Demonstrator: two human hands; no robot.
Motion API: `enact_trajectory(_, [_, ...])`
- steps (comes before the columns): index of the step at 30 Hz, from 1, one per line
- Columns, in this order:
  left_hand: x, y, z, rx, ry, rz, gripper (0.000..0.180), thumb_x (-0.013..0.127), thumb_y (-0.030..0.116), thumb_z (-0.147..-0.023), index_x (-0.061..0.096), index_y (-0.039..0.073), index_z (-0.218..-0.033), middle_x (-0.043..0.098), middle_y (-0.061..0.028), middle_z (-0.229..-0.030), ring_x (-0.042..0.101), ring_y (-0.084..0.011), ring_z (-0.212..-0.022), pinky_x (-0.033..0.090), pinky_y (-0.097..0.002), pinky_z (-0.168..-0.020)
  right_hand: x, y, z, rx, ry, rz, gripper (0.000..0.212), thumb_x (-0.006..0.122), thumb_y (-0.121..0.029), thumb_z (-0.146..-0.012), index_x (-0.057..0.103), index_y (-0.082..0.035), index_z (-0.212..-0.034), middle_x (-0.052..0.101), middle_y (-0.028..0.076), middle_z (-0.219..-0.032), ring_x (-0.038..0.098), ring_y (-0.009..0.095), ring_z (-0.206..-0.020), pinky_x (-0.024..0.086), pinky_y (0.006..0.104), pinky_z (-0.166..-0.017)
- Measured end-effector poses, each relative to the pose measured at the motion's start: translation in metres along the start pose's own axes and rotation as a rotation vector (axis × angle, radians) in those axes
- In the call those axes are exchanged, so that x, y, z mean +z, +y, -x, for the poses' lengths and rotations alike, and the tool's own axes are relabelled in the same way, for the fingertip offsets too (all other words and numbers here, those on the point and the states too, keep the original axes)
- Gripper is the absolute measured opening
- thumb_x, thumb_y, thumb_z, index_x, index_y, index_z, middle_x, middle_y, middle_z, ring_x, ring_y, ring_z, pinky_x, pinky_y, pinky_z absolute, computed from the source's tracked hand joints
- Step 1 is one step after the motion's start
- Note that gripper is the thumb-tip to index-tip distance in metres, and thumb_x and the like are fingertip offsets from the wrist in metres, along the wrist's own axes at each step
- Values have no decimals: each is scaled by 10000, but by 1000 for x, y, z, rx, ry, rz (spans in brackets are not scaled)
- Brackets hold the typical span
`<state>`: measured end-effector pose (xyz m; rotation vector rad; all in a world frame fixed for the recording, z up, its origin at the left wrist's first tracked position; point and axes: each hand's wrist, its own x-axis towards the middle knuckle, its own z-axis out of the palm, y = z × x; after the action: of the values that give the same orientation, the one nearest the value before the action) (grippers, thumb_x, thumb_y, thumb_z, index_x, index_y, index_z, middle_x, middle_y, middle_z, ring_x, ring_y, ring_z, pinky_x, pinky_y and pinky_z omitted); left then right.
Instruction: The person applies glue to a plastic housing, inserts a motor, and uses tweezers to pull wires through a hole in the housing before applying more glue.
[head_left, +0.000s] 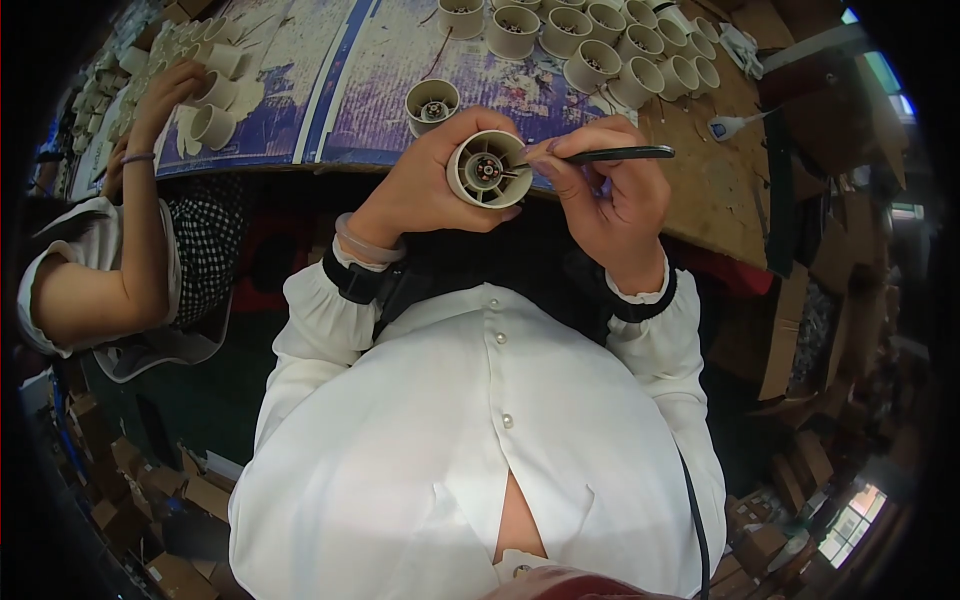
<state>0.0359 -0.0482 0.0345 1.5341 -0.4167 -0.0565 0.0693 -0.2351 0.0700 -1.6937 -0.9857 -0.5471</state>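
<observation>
My left hand (432,172) is wrapped round a white cylindrical fan housing (459,196), its open end tilted up towards me. Inside it, thin vanes run out from a round motor hub (487,170) with small metal parts. In my right hand (618,195) is a slim dark tool (625,153) that looks like tweezers, pinched between thumb and fingers. Its tip reaches over the right rim of the housing; the exact contact is hidden by my fingertips. Just beyond my left hand, a similar housing (420,122) with a motor inside stands on the table.
Several more white housings (512,45) crowd the table's far right. A small white bottle with a thin nozzle (727,128) lies on the brown board (705,200). At left, a co-worker's hand (172,92) touches other housings (213,127). An open carton (800,335) stands at right.
</observation>
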Motion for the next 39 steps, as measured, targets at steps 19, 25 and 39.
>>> enact_trajectory(19, [-2, 0, 0, -23, -34, -7, 550, 800, 44, -590, 548, 84, -1076, 552, 10, -1023, 542, -114, -960, 446, -264, -855, -8, 10, 4, -25, -163, -6, 137, 629, 13, -862, 541, 38, -965, 644, 102, -876, 606, 110, -751, 453, 182, -592])
enact_trajectory(25, [-2, -3, 1, -23, -23, 9, 540, 803, 47, -589, 552, 84, -1066, 554, 11, -1019, 540, -113, -957, 446, -263, -851, -6, 4, 4, 41, -167, -3, 137, 630, 14, -860, 543, 32, -965, 654, 107, -872, 588, 108, -721, 444, 195, -571])
enact_trajectory(39, [-2, -3, 1, 69, -11, -63, 517, 808, 52, -593, 562, 76, -1048, 570, 7, -992, 555, -110, -927, 449, -256, -837, -4, -2, 2, 7, -29, -16, 146, 754, -53, -724, 629, -32, -798, 641, 37, -746, 568, 223, -629, 450, 315, -544])
